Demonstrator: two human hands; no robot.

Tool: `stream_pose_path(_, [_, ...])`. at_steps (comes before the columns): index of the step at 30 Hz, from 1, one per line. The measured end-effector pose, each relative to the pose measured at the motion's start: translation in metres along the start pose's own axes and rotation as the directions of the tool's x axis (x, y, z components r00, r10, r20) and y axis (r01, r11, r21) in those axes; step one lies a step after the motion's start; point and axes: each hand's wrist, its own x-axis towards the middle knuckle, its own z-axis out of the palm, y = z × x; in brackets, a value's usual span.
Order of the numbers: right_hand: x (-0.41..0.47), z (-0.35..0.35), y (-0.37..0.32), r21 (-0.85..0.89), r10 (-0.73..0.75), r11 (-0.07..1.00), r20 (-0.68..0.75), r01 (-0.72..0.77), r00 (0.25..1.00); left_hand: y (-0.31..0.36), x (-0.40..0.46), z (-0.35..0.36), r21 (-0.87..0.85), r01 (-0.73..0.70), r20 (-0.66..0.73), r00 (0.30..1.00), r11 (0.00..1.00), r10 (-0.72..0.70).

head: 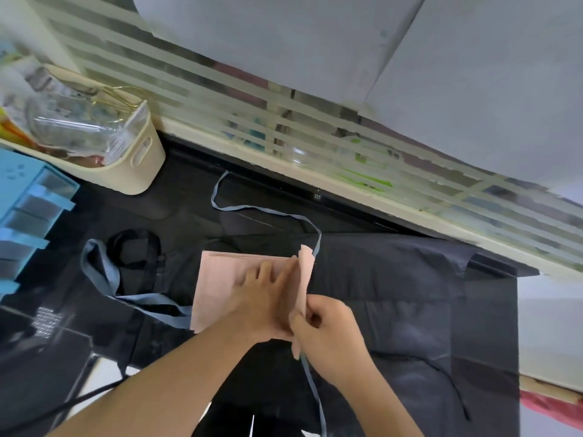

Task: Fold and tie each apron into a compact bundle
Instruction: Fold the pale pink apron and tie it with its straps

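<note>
Pink apron (220, 279): lying folded into a flat rectangle on top of a dark apron (394, 294), its right edge standing up.
Left hand (265, 298): I'm pressing it flat, fingers straight, onto the pink fold.
Right hand (328, 332): I'm pinching the raised right edge, fingers curled.
Blue straps (268, 211): trailing away behind, left and toward me.
Black table (189, 190): lying under both aprons.
Cream basket (138, 152): sitting far left.
</note>
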Motion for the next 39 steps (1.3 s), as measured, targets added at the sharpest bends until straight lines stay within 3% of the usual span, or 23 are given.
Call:
stream_pose_path(3, [0.006, 0.017, -0.019, -0.006, 0.001, 1.0, -0.009, -0.001, 1.0, -0.024, -0.015, -0.003, -0.189, -0.019, -0.068, 0.998, 0.982, 0.006])
stream_pose_path(7, [0.018, 0.036, -0.035, -0.049, 0.006, 0.999, -0.021, -0.007, 1.0, -0.061, -0.038, -0.003, -0.079, 0.095, -0.169, 0.98, 0.992, -0.108])
stream_pose_path(12, [0.031, 0.072, -0.062, -0.119, 0.012, 0.993, 0.034, -0.008, 0.999, -0.079, -0.044, -0.011, -0.241, 0.043, -0.09, 0.994, 0.97, -0.067])
stream_pose_path(13, [0.034, 0.08, -0.067, -0.13, 0.005, 0.992, 0.039, 0.0, 0.999, -0.08, -0.048, -0.019, -0.403, 0.048, -0.06, 0.995, 0.914, -0.079])
stream_pose_path(15, [0.039, 0.094, -0.072, -0.157, -0.013, 0.987, 0.044, 0.02, 0.999, -0.08, -0.051, -0.035, -0.763, 0.081, -0.021, 0.989, 0.642, -0.148])
stream_pose_path(16, [0.042, 0.101, -0.075, -0.183, -0.026, 0.983, 0.046, 0.034, 0.999, -0.083, -0.052, -0.041, -0.927, 0.168, 0.118, 0.979, 0.336, -0.164])
stream_pose_path(18, [0.048, 0.113, -0.077, -0.238, -0.047, 0.97, 0.055, 0.059, 0.997, -0.094, -0.048, -0.043, -0.942, 0.276, 0.302, 0.945, -0.189, -0.127])
stream_pose_path(19, [0.051, 0.117, -0.076, -0.266, -0.06, 0.961, 0.06, 0.074, 0.996, -0.1, -0.044, -0.043, -0.916, 0.31, 0.356, 0.921, -0.255, -0.159])
stream_pose_path(21, [0.057, 0.128, -0.074, -0.335, -0.084, 0.937, 0.073, 0.104, 0.994, -0.111, -0.041, -0.041, -0.966, 0.253, 0.253, 0.912, -0.042, -0.324])
stream_pose_path(24, [0.064, 0.143, -0.066, -0.396, -0.08, 0.912, 0.082, 0.106, 0.993, -0.115, -0.033, -0.046, -0.956, 0.287, 0.287, 0.894, -0.05, -0.343])
stream_pose_path(26, [0.068, 0.149, -0.06, -0.411, -0.065, 0.905, 0.124, 0.111, 0.99, -0.115, -0.031, -0.049, -0.932, 0.326, 0.253, 0.898, 0.159, -0.36])
stream_pose_path(28, [0.068, 0.149, -0.057, -0.363, -0.049, 0.925, 0.189, 0.116, 0.981, -0.118, -0.028, -0.04, -0.894, 0.221, 0.074, 0.931, 0.39, -0.358])
stream_pose_path(29, [0.066, 0.146, -0.055, -0.342, -0.046, 0.933, 0.199, 0.113, 0.979, -0.119, -0.029, -0.037, -0.877, 0.179, 0.016, 0.938, 0.445, -0.346])
stream_pose_path(31, [0.063, 0.135, -0.05, -0.339, -0.048, 0.937, 0.103, 0.081, 0.993, -0.123, -0.028, -0.033, -0.864, 0.152, -0.037, 0.932, 0.48, -0.362])
stream_pose_path(34, [0.06, 0.117, -0.032, -0.314, 0.006, 0.948, -0.158, -0.056, 0.987, -0.122, -0.021, -0.029, -0.835, 0.156, -0.072, 0.92, 0.528, -0.386])
stream_pose_path(36, [0.06, 0.113, -0.022, -0.298, 0.078, 0.946, -0.175, -0.128, 0.981, -0.12, -0.02, -0.026, -0.815, 0.138, -0.119, 0.911, 0.563, -0.394])
stream_pose_path(39, [0.064, 0.111, -0.012, -0.35, 0.082, 0.93, -0.109, -0.116, 0.991, -0.117, -0.021, -0.022, -0.762, 0.11, -0.216, 0.885, 0.638, -0.412])
